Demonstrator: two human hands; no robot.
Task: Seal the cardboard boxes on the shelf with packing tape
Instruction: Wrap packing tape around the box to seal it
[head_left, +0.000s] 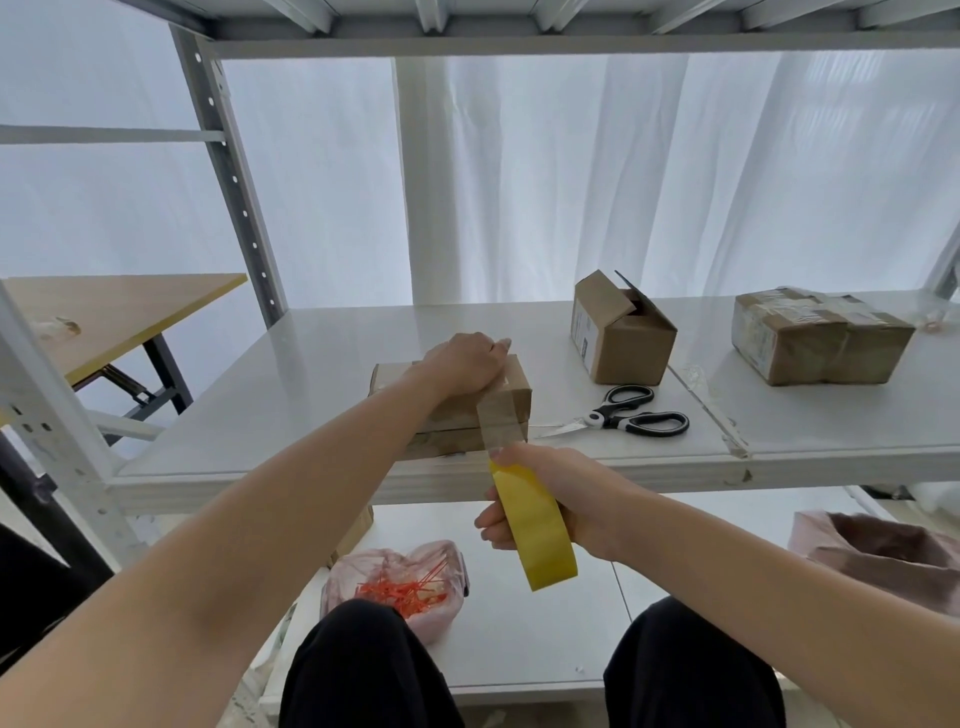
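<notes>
A flat cardboard box (514, 402) lies near the front edge of the white shelf (311, 374). My left hand (465, 364) presses down on its top, fingers over the far edge. My right hand (550, 499) grips a yellow roll of packing tape (537, 530) just below the shelf's front edge. A strip of clear tape (498, 421) runs from the roll up over the box's front face and top. Further back stands a small box (621, 338) with its flaps open, and at the right sits a box (815, 338) wrapped in tape.
Black-handled scissors (623, 415) lie on the shelf right of the flat box. On the lower shelf sit a pink bag of orange ties (405, 584) and another pink bag (883, 556). A wooden table (114, 312) stands at the left, beyond the shelf upright (234, 176).
</notes>
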